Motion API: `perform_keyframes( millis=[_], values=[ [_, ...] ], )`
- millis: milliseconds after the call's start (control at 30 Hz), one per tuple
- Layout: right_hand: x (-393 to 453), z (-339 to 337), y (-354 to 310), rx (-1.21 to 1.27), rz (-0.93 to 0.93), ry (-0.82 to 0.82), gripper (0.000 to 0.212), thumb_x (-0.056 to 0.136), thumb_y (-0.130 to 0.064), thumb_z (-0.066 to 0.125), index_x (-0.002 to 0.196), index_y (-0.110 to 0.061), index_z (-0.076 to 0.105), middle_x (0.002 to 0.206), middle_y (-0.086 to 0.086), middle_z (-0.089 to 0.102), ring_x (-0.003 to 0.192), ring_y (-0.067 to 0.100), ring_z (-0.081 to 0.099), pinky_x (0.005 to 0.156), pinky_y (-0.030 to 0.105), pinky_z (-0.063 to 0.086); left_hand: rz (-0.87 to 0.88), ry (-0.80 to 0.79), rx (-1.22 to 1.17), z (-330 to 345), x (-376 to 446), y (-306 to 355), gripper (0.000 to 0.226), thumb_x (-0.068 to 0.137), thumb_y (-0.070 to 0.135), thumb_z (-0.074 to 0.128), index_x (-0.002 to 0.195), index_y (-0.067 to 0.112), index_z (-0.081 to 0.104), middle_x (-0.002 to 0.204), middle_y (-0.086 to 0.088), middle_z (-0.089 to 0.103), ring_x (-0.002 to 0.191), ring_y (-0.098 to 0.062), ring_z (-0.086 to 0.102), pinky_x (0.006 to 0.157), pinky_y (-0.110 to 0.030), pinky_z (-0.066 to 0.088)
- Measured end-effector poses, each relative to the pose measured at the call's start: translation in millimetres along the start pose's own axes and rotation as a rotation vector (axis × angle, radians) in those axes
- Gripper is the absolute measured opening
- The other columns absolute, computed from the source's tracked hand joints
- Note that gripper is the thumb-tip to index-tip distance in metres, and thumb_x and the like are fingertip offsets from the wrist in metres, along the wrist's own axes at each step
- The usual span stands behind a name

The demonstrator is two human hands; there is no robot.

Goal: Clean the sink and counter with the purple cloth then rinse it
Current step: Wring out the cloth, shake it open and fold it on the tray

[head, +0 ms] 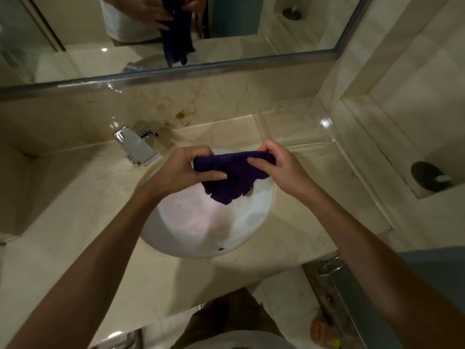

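I hold the purple cloth [232,176] bunched up above the far side of the round white sink [201,222]. My left hand [187,168] grips its left end with thumb and fingers. Its right end is pinched in my right hand [276,165]. The lower edge of the cloth hangs loose over the basin. The beige marble counter [83,197] surrounds the sink. No water runs from the chrome tap [137,144] behind the basin on the left.
A wide mirror [151,34] spans the wall behind the counter and reflects the hands and cloth. A brown stain [185,113] marks the backsplash. A clear tray [297,127] sits at the back right. A wall recess [427,175] on the right holds a dark round object.
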State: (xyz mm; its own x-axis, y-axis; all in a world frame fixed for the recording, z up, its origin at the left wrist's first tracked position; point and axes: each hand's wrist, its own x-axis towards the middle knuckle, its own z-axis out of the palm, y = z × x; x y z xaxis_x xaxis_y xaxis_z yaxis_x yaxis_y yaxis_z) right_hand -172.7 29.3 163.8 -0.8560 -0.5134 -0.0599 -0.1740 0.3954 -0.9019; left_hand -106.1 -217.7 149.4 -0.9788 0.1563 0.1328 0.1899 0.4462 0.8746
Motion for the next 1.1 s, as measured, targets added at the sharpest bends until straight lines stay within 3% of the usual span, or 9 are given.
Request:
perform_keyframes(
  millis=[67,233,367,500,567,667,767,967,1100],
  values=[
    [-0.8,-11.3,-1.0,-0.004,0.002,0.037,0.024,0.093,-0.024,0.068,0.083,-0.009,0.052,0.076,0.004,0.058,0.07,0.014,0.057,0.063,0.027,0.046,-0.095,-0.183,-0.053,-6.8,3.1,-3.7,0.048,0.063,0.039,0.091,0.083,0.007,0.061,0.077,-0.007,0.062,0.072,-0.018,0.063,0.062,-0.03,0.051],
    [-9.5,-42.0,8.3,-0.039,0.025,0.032,0.02,0.092,-0.025,0.068,0.086,-0.011,0.056,0.081,0.008,0.061,0.075,0.015,0.058,0.07,0.031,0.046,-0.211,-0.445,0.283,-0.6,18.8,-14.3,0.032,0.069,0.035,0.089,0.086,0.042,0.062,0.084,0.013,0.066,0.079,-0.013,0.067,0.068,-0.027,0.057],
    [-9.1,-76.5,23.5,-0.042,0.024,0.084,0.014,0.09,-0.02,0.071,0.087,-0.011,0.06,0.085,0.011,0.066,0.077,0.016,0.063,0.073,0.032,0.048,-0.32,-0.402,0.357,8.8,27.9,-26.4,0.016,0.077,0.036,0.082,0.089,0.029,0.074,0.077,0.009,0.072,0.065,-0.002,0.066,0.062,-0.018,0.048],
    [-1.8,-122.1,42.2,-0.082,0.053,0.104,0.007,0.089,-0.02,0.072,0.088,-0.017,0.066,0.088,0.002,0.071,0.08,0.01,0.066,0.074,0.024,0.05,-0.373,-0.279,0.109,19.3,47.2,-13.2,0.006,0.086,0.024,0.076,0.091,0.019,0.076,0.061,0.009,0.068,0.053,-0.004,0.059,0.055,-0.017,0.046],
    [4.0,-145.6,53.2,-0.125,0.065,0.134,0.011,0.09,-0.025,0.071,0.093,-0.015,0.067,0.091,0.001,0.072,0.083,0.011,0.068,0.072,0.019,0.051,-0.38,-0.222,0.012,29.9,65.3,-0.9,0.018,0.088,0.032,0.073,0.095,0.016,0.076,0.057,0.005,0.061,0.05,-0.008,0.055,0.046,-0.02,0.043],
    [18.8,-184.9,71.5,-0.183,0.08,0.163,0.014,0.09,-0.028,0.07,0.095,-0.015,0.067,0.091,-0.002,0.071,0.082,0.009,0.066,0.067,0.01,0.048,-0.354,-0.155,0.108,45.3,100.7,10.1,0.039,0.078,0.057,0.073,0.088,0.02,0.075,0.067,-0.007,0.067,0.055,-0.014,0.06,0.049,-0.022,0.046],
    [37.9,-224.6,87.1,-0.215,0.084,0.162,0.014,0.09,-0.028,0.071,0.095,-0.014,0.067,0.091,-0.001,0.071,0.082,0.011,0.066,0.069,0.018,0.048,-0.376,-0.182,0.184,60.7,141.6,26.7,0.028,0.08,0.047,0.075,0.08,0.019,0.073,0.065,0.003,0.069,0.058,-0.01,0.063,0.053,-0.019,0.048],
    [87.1,-301.7,113.1,-0.506,0.093,0.13,0.015,0.091,-0.029,0.068,0.098,-0.017,0.063,0.09,-0.002,0.066,0.082,0.017,0.063,0.07,0.032,0.049,-0.442,-0.247,0.151,92.1,224.5,56.0,0.014,0.086,0.038,0.074,0.09,0.025,0.075,0.075,0.009,0.074,0.064,-0.001,0.068,0.053,-0.011,0.048],
    [128.0,-318.1,111.9,-0.787,0.111,0.062,0.014,0.094,-0.031,0.065,0.101,-0.019,0.062,0.09,0.002,0.062,0.085,0.023,0.06,0.066,0.031,0.04,-0.599,-0.25,0.153,107.4,273.4,42.5,0.034,0.086,0.05,0.069,0.105,0.023,0.074,0.096,0.005,0.074,0.088,-0.013,0.07,0.07,-0.024,0.053]
  ],
)
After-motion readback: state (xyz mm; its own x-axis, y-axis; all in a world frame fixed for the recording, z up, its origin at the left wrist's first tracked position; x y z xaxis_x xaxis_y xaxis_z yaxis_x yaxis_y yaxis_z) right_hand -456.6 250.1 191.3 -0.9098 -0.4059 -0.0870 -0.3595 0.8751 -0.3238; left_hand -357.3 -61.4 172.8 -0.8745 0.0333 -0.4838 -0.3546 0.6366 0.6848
